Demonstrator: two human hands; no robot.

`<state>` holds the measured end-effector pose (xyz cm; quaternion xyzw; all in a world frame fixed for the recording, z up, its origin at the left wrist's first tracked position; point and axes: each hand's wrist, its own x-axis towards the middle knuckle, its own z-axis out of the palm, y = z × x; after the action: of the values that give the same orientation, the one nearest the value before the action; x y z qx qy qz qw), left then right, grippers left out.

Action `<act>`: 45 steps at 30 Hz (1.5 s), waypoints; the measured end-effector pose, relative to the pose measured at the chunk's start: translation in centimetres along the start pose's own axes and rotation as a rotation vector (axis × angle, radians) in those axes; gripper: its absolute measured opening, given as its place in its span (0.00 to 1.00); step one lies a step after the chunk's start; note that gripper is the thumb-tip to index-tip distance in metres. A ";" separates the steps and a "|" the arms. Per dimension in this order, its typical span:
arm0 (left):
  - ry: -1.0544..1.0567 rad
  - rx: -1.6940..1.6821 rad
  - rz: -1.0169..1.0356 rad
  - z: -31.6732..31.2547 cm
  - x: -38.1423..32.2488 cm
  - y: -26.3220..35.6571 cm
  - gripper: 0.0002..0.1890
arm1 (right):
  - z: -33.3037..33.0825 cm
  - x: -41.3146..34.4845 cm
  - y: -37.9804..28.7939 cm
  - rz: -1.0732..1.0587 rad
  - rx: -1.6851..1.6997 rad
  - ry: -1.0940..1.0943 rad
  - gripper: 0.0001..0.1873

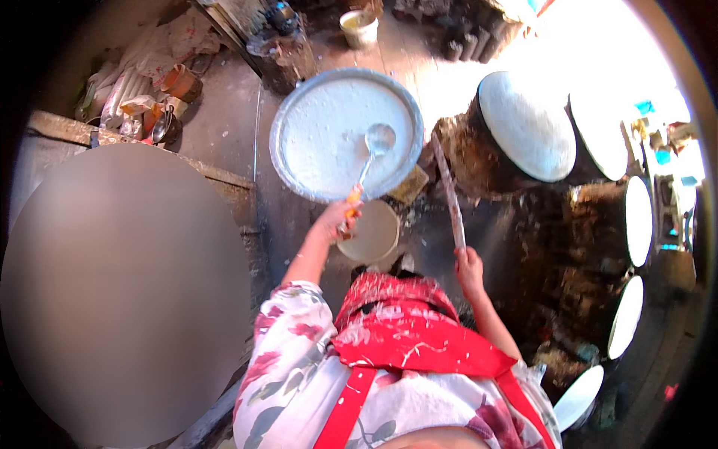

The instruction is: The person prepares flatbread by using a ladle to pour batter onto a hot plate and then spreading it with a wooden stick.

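Observation:
My left hand (336,220) grips the orange handle of a metal ladle (368,163). The ladle's round bowl is over a wide basin (276,151) of white batter-like liquid; I cannot tell whether it touches the surface. In my right hand (470,272) is a long flat stick (449,185), smeared with pale residue, pointing away from me beside the basin. Below the basin and close to my left hand stands a round pale tub (373,233), partly covered by that hand. A red apron (415,337) with white splashes covers my front.
Several round, pale-topped griddles or pans (527,126) on dark stoves curve along the right. A white bucket (359,29) stands beyond the basin. Plastic bags (132,92) and an orange-brown bucket (180,82) lie at far left. A large blurred patch hides the lower left.

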<state>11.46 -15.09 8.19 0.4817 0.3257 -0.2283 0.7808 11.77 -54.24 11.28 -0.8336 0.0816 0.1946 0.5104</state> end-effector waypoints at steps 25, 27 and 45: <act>0.117 0.322 0.020 3.9 0.0 -2.6 0.14 | -1.9 -1.0 1.5 0.045 -0.091 -0.108 0.14; 0.265 0.616 0.182 4.4 -1.6 -1.2 0.15 | -2.4 -0.5 1.7 0.007 -0.196 -0.103 0.16; 0.021 0.704 -0.126 2.9 4.3 3.6 0.13 | 1.8 5.6 -1.3 0.291 0.039 -0.254 0.20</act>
<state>17.61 -16.30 8.18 0.7026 0.2643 -0.3693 0.5479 16.85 -51.65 9.37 -0.7719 0.1400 0.3684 0.4989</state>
